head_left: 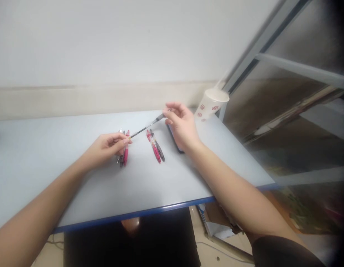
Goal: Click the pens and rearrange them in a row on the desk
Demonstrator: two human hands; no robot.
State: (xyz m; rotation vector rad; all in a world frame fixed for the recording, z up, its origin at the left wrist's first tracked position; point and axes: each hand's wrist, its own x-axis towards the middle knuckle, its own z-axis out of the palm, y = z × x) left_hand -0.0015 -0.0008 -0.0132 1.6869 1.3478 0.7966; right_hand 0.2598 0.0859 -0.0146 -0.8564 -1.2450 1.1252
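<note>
A thin dark pen refill (141, 130) stretches on a slant between my two hands above the table. My left hand (112, 144) pinches its lower end between thumb and fingertips. At the upper end, a grey pen grip section (160, 117) surrounds the refill, and my right hand (183, 124) holds that section with its fingertips. Under my left hand lie several pens, among them a pink pen (126, 157), partly hidden by the fingers. Between the hands, a pink clear-barrelled pen (153, 146) and a grey clear-barrelled pen (158, 145) lie side by side.
A dark-edged flat object, perhaps a phone (176, 142), lies partly under my right hand. A white paper cup (212, 104) with red flower marks stands at the back right, by the wall. The pale table (105, 193) has a blue front edge; a metal-framed rack (302, 70) stands at right.
</note>
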